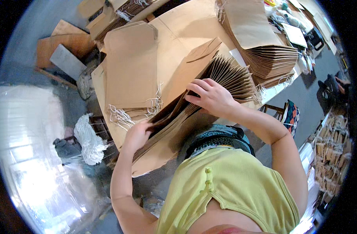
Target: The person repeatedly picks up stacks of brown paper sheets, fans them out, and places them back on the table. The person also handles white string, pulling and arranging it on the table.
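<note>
A thick row of brown paper bags (229,76) stands on edge at the near side of the table, fanned out at its right end. My right hand (213,97) lies over the top of the row, its fingers curled round the upper edges. At the row's left end my left hand (137,136) grips the bags, thumb and fingers partly hidden by the paper. Dark gaps show between some bags between my hands. Just beyond the row leans a flat brown bag (192,64).
A flat stack of brown bags (131,66) with white strings (122,117) lies on the left of the table (174,23). Another fanned stack (272,60) is at the far right. White cord (89,138) hangs at the left; bundled bags (334,152) are piled at the right.
</note>
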`<state>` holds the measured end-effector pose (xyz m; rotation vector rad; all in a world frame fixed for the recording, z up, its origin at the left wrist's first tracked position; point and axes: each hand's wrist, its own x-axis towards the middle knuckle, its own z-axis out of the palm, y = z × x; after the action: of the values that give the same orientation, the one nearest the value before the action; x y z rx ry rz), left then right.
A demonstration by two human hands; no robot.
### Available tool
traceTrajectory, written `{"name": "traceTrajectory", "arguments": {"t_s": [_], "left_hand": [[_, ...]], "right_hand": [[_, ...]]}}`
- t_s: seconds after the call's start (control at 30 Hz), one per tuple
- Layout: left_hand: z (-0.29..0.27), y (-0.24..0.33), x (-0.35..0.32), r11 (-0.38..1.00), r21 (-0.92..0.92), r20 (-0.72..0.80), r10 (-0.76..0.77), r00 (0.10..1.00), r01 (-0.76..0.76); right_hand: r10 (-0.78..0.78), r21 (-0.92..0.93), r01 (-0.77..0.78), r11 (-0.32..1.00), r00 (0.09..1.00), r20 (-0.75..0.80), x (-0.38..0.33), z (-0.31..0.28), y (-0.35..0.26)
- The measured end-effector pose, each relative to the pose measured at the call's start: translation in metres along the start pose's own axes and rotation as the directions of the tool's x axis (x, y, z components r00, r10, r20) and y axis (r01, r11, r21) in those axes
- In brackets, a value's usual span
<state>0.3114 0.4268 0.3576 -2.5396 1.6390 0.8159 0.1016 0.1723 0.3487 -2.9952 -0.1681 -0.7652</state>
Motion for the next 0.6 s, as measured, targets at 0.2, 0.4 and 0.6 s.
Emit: {"name": "traceTrajectory", "arguments": {"t_s": [0.2,0.4,0.6], "left_hand": [[0.0,0.025,-0.034,0.995,0.097,-0.342,0.016,0.94,0.018],[0.018,0.031,-0.082,0.984,-0.14,-0.463,-0.161,0.871,0.107],[0.022,0.037,-0.07,0.982,-0.162,-0.008,-0.101,0.995,0.099]], "right_hand": [[0.151,0.015,-0.171,0.985,0.907,0.393,-0.032,-0.015,-0.019],[0.208,0.061,-0.211,0.976,0.977,0.044,-0.053,-0.025,-0.034],[0.167,-0.031,-0.165,0.986,0.963,0.211,-0.032,-0.026,-0.023]]}}
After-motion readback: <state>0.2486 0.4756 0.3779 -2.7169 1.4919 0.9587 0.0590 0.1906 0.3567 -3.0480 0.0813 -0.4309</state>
